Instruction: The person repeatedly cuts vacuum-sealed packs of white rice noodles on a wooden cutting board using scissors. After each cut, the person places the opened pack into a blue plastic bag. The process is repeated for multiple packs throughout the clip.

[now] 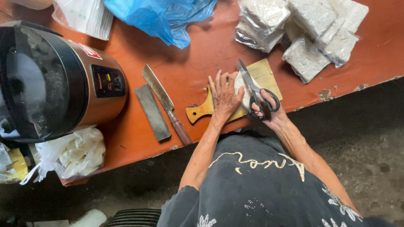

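My left hand (pixel 224 93) presses flat on a white plastic-wrapped block (pixel 243 86) that lies on a small wooden cutting board (pixel 266 72) with a handle toward the left. My right hand (pixel 272 113) grips black-handled scissors (pixel 253 90); their blades are parted and point away from me over the wrapped block. The block is mostly hidden under my left hand and the scissors.
A knife (pixel 165 102) and a flat grey sharpening stone (pixel 152 112) lie left of the board on the orange table (pixel 193 54). A rice cooker (pixel 54 80) stands far left, a blue bag (pixel 162 17) at the back, several wrapped white blocks (pixel 313 33) at the back right.
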### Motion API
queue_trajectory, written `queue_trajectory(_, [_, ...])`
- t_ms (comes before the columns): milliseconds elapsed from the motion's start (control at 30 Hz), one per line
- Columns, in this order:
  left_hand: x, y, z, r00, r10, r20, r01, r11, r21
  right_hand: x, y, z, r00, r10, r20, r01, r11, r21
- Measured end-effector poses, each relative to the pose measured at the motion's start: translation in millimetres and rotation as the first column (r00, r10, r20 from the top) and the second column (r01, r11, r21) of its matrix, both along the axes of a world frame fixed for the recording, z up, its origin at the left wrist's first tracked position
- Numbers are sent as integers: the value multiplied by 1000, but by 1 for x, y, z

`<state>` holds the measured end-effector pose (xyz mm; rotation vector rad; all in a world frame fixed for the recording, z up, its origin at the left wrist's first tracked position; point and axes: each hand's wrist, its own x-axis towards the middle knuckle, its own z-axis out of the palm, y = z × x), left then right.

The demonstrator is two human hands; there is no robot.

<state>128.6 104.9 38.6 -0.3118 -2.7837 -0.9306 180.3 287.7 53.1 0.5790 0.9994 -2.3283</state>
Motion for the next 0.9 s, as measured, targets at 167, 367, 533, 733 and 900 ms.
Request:
queue_trajectory(167, [-22, 4, -3, 999, -34, 16, 33, 999, 23, 10, 0, -2, 999, 4, -52, -2, 999, 32])
queue_trajectory(367, [-28, 14, -9, 987, -125, -100, 129, 991, 33, 17, 0, 11, 1000, -8, -7, 8, 1000, 29])
queue_trajectory(533, [0, 18, -19, 975, -166, -148, 177, 982, 69, 11, -7, 3, 983, -155, 102, 162, 985, -58])
queue_trajectory(733, [5, 20, -26, 948, -6, 317, -174, 826, 536, 33, 55, -11, 990, -103, -101, 77, 970, -229])
queue_trajectory(900, [-88, 27, 8, 978, -29, 206, -160, 527, 835, 68, 96, -18, 955, -141, -260, 31, 921, -388])
